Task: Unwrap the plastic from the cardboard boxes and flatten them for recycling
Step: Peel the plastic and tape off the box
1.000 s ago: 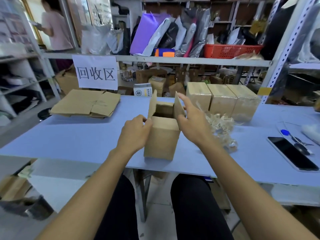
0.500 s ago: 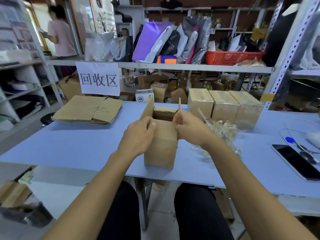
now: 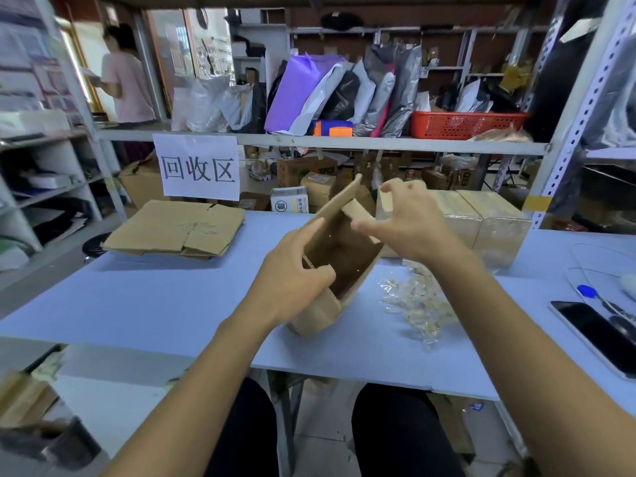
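An opened brown cardboard box (image 3: pixel 344 256) tilts on the blue table (image 3: pixel 155 304) in front of me, its mouth turned toward me and its flaps up. My left hand (image 3: pixel 292 280) grips the box's near wall, thumb inside. My right hand (image 3: pixel 409 225) is at the far top edge, a small flap between its thumb and spread fingers. Crumpled clear plastic wrap (image 3: pixel 416 301) lies just right of the box. Behind my right hand stand plastic-wrapped boxes (image 3: pixel 495 228) in a row. A pile of flattened cardboard (image 3: pixel 175 228) lies at the far left.
A black phone (image 3: pixel 599 332) and a blue-capped tool (image 3: pixel 588 292) lie at the table's right edge. A white paper sign (image 3: pixel 198 166) hangs from the shelf behind the pile. Crowded shelves ring the table. A person (image 3: pixel 127 84) stands far back left.
The box has tipped from upright to leaning, with its opening toward me. My left thumb has gone inside the near wall, and my right hand has risen to the far flap.
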